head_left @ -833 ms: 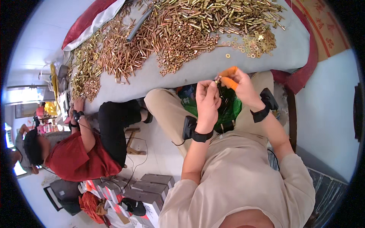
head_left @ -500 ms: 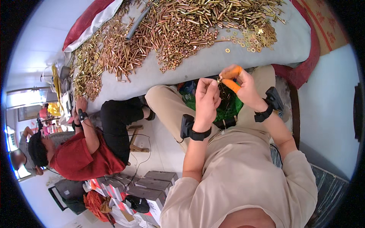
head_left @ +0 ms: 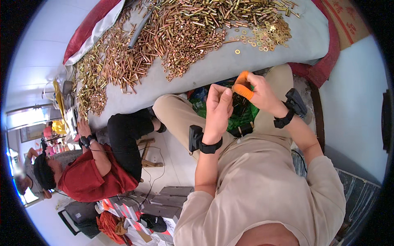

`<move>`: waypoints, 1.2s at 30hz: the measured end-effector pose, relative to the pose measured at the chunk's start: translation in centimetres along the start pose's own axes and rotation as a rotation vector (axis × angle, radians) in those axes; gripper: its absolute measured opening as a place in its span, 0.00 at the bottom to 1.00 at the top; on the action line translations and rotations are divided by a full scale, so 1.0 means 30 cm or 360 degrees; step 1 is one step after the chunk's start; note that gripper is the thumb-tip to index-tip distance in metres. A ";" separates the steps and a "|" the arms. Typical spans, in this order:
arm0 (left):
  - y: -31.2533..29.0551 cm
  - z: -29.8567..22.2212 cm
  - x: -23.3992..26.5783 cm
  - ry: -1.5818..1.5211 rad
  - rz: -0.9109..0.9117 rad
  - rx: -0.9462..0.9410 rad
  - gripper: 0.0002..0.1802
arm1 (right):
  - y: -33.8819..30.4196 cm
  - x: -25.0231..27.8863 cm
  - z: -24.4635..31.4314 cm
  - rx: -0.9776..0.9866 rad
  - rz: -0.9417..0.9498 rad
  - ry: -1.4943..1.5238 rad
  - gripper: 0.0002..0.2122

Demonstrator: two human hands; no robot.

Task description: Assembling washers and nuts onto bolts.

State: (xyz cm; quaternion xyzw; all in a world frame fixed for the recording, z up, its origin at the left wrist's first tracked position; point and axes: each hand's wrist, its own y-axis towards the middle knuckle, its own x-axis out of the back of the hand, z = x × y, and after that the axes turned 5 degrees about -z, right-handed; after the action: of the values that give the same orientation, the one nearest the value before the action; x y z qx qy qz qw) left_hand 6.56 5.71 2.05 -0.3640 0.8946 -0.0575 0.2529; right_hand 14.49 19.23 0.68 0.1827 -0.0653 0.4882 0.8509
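My left hand (head_left: 218, 107) and my right hand (head_left: 262, 95) meet above my lap, just off the table's near edge. Thumb and forefinger of the left are pinched at a small brass-coloured metal part, mostly hidden by the fingertips. Orange covers (head_left: 243, 91) sit on the right thumb and forefinger, whose tips close at the same spot. Below the hands, a green plastic bag (head_left: 242, 119) between my knees holds dark metal pieces. On the grey-covered table (head_left: 213, 69) lie heaps of brass-coloured nuts (head_left: 184, 55), flat washers (head_left: 269, 37) and slim metal sleeves or bolts (head_left: 131, 61).
A grey rod (head_left: 139, 30) rests among the heaps. At the left a co-worker in a red shirt (head_left: 96, 170) sits with a hand at the table. Stacked grey boxes (head_left: 174, 201) stand on the floor behind; a cardboard box (head_left: 349, 22) is at far right.
The view has shifted slightly. My hands stay together at the small part; my right fingers have turned a little and cover more of it. The co-worker's hand has opened out flatter.
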 end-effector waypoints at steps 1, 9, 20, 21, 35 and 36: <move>0.000 -0.002 -0.002 -0.0001 -0.0018 -0.0004 0.08 | -0.003 -0.007 0.001 -0.0071 -0.0029 0.0107 0.10; 0.003 -0.013 0.014 -0.0232 -0.0001 0.0129 0.09 | -0.011 -0.019 -0.003 -0.0115 0.0018 0.0564 0.07; 0.007 -0.032 0.027 -0.0214 0.0082 0.0095 0.09 | -0.013 -0.016 0.017 -0.0064 -0.0104 0.0542 0.06; 0.007 -0.033 0.030 -0.0215 0.0078 0.0094 0.09 | -0.004 -0.005 0.026 0.0074 -0.0040 0.0395 0.07; -0.004 -0.013 0.026 -0.0051 0.0089 0.0105 0.07 | -0.012 0.000 -0.011 0.0306 0.0052 -0.0168 0.10; -0.004 -0.013 0.026 -0.0051 0.0091 0.0105 0.07 | -0.014 -0.015 -0.010 0.0246 0.0011 -0.0003 0.10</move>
State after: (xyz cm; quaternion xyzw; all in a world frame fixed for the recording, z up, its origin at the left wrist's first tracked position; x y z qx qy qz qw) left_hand 5.97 5.07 2.09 -0.3307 0.8980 -0.0739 0.2806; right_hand 14.61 18.78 0.17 0.2480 -0.0290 0.4944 0.8326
